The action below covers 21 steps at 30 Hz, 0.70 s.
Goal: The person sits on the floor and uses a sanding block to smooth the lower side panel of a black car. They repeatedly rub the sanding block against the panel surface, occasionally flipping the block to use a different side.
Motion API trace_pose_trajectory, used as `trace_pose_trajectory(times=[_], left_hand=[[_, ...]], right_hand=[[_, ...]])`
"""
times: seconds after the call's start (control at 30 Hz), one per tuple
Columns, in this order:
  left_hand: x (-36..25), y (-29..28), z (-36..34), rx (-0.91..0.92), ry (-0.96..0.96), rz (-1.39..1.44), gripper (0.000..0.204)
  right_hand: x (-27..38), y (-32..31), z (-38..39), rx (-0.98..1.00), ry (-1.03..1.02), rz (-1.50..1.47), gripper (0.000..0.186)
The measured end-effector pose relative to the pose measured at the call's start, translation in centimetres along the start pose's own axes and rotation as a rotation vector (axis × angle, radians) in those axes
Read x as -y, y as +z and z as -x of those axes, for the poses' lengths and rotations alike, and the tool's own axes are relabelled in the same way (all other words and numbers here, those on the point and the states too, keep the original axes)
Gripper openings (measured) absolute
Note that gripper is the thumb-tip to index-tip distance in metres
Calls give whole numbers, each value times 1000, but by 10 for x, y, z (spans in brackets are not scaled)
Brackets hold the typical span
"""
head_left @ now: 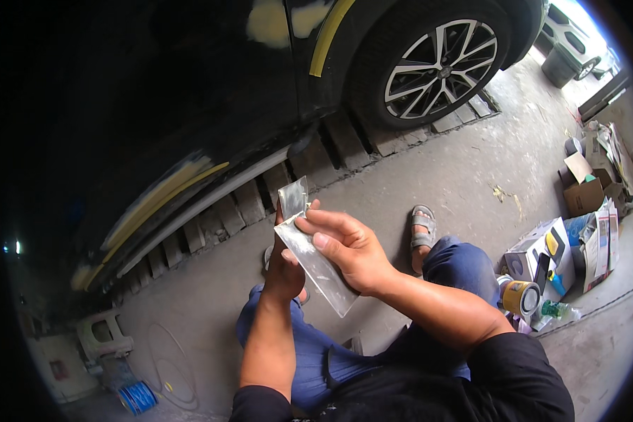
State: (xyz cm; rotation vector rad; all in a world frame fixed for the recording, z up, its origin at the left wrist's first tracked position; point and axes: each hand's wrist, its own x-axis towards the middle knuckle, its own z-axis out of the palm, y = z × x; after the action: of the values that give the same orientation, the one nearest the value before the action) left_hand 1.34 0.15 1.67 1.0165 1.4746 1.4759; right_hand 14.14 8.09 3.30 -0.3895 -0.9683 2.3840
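Observation:
Two clear, flat plastic spreaders meet between my hands, with whitish smears on them. My left hand (285, 273) is closed at their left side, partly hidden behind them. It seems to grip the smaller upper spreader (293, 195), and its thumb lies by the edge of the longer lower spreader (323, 276). My right hand (355, 254) curls over the longer one, thumb and fingers near where the two meet. A pale lump of paste sits at that junction. Beyond stands a dark car door (211, 84) with yellowish filler patches (269, 22).
A car wheel (443, 70) stands ahead to the right, beside a slatted floor channel (250, 200). Boxes (538, 250), papers and a yellow-labelled can (520, 297) crowd the right side. A blue spool (137, 397) and a hose loop (190, 366) lie at lower left.

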Motion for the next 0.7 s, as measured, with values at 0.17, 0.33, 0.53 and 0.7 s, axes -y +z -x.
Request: trace_pose_trajectory(times=[0.17,0.33,0.53,0.7], left_hand=[[-8,2,0,-5,17,17,123],[6,-10,11,21,96,-133,94],[-3,-8,7,35,50,-73,111],[7,-6,9,-19,169,-252,107]], right_hand=[[5,4,6,3,6,62,38],[15,-7,-6,45,-200,350,35],[1,2,3,4,-33,70,39],[18,-2,-10,-91,-110,175,38]])
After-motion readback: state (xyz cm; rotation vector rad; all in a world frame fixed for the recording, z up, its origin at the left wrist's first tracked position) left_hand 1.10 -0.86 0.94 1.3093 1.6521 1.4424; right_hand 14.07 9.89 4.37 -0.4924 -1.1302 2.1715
